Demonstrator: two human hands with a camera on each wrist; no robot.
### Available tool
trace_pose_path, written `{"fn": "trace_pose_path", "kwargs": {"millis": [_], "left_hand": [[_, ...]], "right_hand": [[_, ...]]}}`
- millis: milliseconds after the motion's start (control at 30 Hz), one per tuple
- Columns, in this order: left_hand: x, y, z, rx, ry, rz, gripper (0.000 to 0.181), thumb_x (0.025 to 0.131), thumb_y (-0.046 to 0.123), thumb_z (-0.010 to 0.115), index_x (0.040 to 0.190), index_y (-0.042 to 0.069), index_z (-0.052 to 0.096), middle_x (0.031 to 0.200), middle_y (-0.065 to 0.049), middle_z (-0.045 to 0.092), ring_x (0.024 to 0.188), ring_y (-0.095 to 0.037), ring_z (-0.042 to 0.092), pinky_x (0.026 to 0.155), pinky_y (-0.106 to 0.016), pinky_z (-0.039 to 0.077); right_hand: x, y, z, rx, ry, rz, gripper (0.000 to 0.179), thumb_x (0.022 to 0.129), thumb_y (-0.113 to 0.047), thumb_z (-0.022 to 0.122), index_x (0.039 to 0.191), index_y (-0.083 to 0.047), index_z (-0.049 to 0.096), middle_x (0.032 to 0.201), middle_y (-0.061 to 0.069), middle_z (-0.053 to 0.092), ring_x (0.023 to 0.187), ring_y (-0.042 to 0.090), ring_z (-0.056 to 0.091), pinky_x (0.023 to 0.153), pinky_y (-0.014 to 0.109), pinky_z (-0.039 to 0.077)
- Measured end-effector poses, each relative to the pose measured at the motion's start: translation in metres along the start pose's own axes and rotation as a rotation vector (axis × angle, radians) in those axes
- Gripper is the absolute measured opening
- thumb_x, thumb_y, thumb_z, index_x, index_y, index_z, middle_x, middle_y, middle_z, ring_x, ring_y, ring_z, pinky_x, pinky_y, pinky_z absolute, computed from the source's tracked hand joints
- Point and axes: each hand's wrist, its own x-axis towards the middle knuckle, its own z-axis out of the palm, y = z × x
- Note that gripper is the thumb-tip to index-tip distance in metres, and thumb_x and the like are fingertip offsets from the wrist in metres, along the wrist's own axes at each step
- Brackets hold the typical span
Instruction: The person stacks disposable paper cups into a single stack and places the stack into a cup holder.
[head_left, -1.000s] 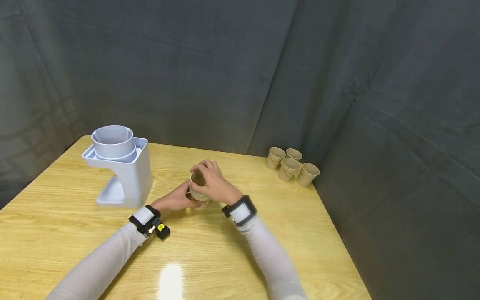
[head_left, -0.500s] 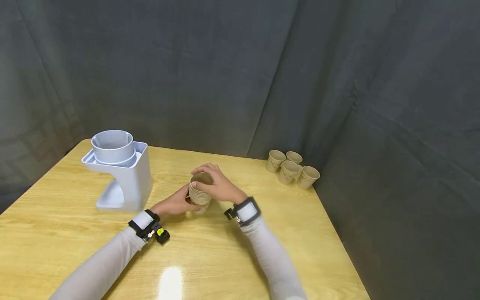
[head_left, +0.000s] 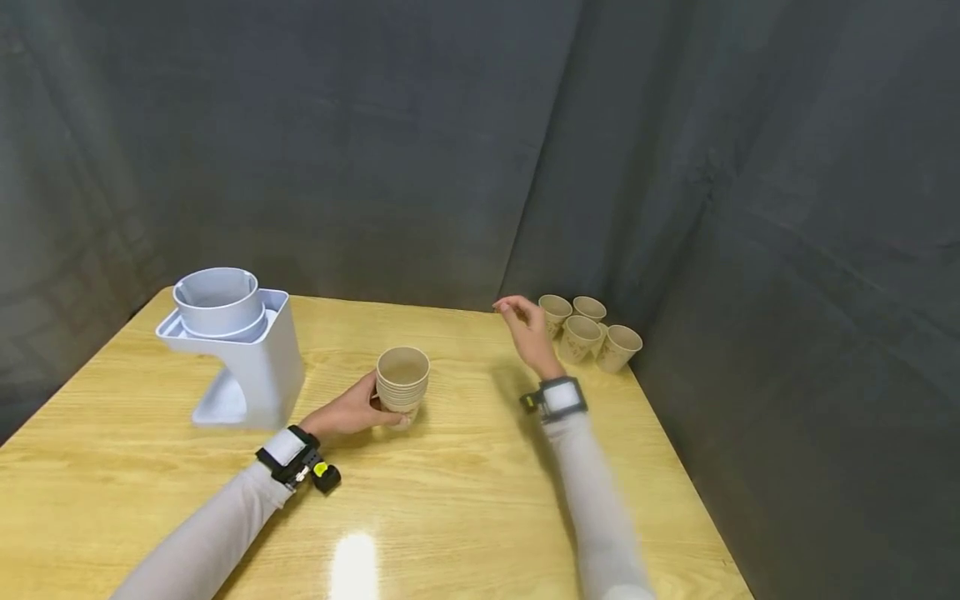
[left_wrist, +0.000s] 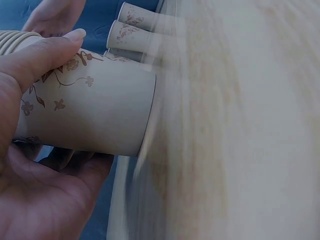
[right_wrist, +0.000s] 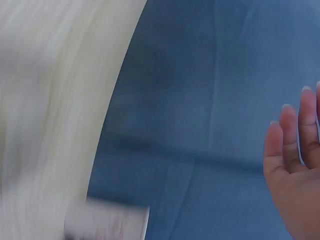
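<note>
right hand (head_left: 529,335) now off cup stack (head_left: 403,390); left hand (head_left: 351,411) grips (still)

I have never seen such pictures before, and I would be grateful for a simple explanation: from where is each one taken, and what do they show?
There is no robot: a person works barehanded. The wide view comes from a camera on the head; the others come from a camera on each wrist. On the wooden table are a white stand topped by a round container, at the left, and a group of paper cups, at the far right. A dark curtain hangs behind. The left hand grips a stack of nested cups, shown close up by its wrist camera. The right hand, near the group, holds nothing visible; its wrist camera shows the fingers.
</note>
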Motion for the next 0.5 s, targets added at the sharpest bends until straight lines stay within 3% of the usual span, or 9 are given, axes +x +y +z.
{"fn": "trace_pose_path", "kwargs": {"millis": [100, 233, 367, 500], "left_hand": [[-0.003, -0.002, 0.0, 0.005, 0.007, -0.017, 0.087, 0.085, 0.015, 0.083, 0.153, 0.006, 0.03, 0.145, -0.021, 0.048, 0.138, -0.042, 0.043, 0.113, -0.057, 0.038], [-0.007, -0.001, -0.002, 0.011, 0.013, -0.028, 0.087, 0.085, 0.014, 0.083, 0.153, 0.004, 0.03, 0.145, -0.023, 0.048, 0.136, -0.043, 0.044, 0.113, -0.057, 0.039], [-0.008, 0.001, -0.003, 0.012, 0.009, -0.03, 0.087, 0.085, 0.015, 0.083, 0.153, 0.003, 0.03, 0.144, -0.023, 0.048, 0.136, -0.043, 0.045, 0.112, -0.057, 0.039], [-0.008, 0.002, -0.004, 0.005, 0.006, -0.029, 0.087, 0.085, 0.015, 0.083, 0.153, 0.005, 0.03, 0.144, -0.022, 0.049, 0.136, -0.042, 0.045, 0.112, -0.056, 0.039]], "right_hand": [[-0.002, 0.002, -0.027, -0.037, 0.075, 0.027, 0.021, 0.102, 0.001, 0.052, 0.11, 0.016, 0.064, 0.11, 0.033, 0.061, 0.099, 0.028, 0.059, 0.087, 0.024, 0.047], [-0.001, 0.032, -0.058, -0.131, 0.197, 0.066, 0.026, 0.099, 0.003, 0.044, 0.111, 0.015, 0.064, 0.113, 0.027, 0.056, 0.103, 0.02, 0.052, 0.088, 0.026, 0.042], [-0.003, 0.057, -0.091, -0.27, 0.242, 0.134, 0.033, 0.091, 0.007, 0.044, 0.117, 0.011, 0.064, 0.124, 0.027, 0.054, 0.117, 0.036, 0.047, 0.098, 0.04, 0.036], [-0.008, 0.072, -0.121, -0.415, 0.199, 0.273, 0.047, 0.083, 0.005, 0.05, 0.129, 0.007, 0.059, 0.14, 0.028, 0.045, 0.13, 0.045, 0.034, 0.107, 0.056, 0.028]]}}
